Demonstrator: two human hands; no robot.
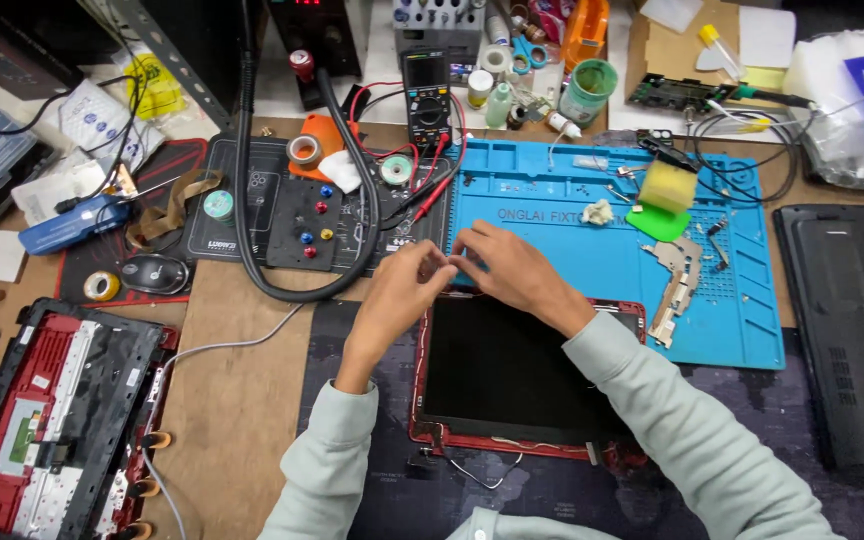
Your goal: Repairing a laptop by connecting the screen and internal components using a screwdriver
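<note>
Laptop screen [512,370] on dark mat [732,420], both hands [402,290] at its top edge.

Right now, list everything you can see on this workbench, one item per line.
laptop screen panel: one, black in a red frame, near edge, centre.
blue repair mat: one, blue, behind the panel.
metal bracket: one, silver, on the mat's right part.
yellow sponge: one, yellow, on a green pad at the mat's far right.
multimeter: one, black, far centre, red lead trailing.
black hose: one, looping left of centre.
computer mouse: one, black, left.
tape rolls: several, far left of centre.
opened laptop base: one, red and black, near left.
laptop bottom cover: one, black, right edge.
left hand: at the panel's top edge.
right hand: beside it, at the same edge.
</note>
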